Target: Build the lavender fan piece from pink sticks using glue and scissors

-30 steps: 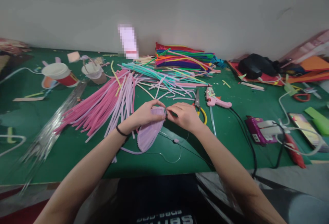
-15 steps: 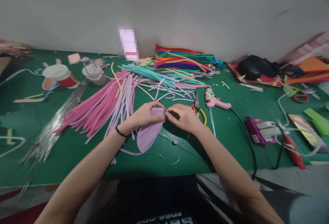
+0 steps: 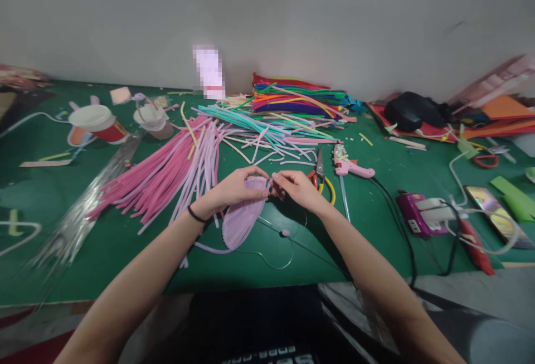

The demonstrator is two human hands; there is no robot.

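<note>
My left hand (image 3: 240, 190) is closed, thumb and fingers pinching the upper end of a lilac, petal-shaped piece (image 3: 242, 223) that looks built from rows of pipe cleaners. The piece hangs tilted above the green table, and a lilac pipe cleaner tail (image 3: 212, 248) curves away from its lower end. Right beside that upper end, my right hand (image 3: 297, 188) has its fingers curled and pinched together. What lies between those fingertips is too small and shaded to make out. Yellow-and-red-handled scissors (image 3: 321, 177) lie just beyond my right hand.
Pink pipe cleaners (image 3: 161, 177) lie left, beside clear sticks (image 3: 98, 188). A bundle of coloured pipe cleaners (image 3: 298, 96) sits at the back. A pink glue gun (image 3: 353, 168) with a black cord lies right. Two cups (image 3: 98, 121) stand back left; a phone (image 3: 497, 213) lies far right.
My right fingers have curled in more and shifted slightly right, away from the left fingertips. My left hand and the lilac piece stay almost in place.
</note>
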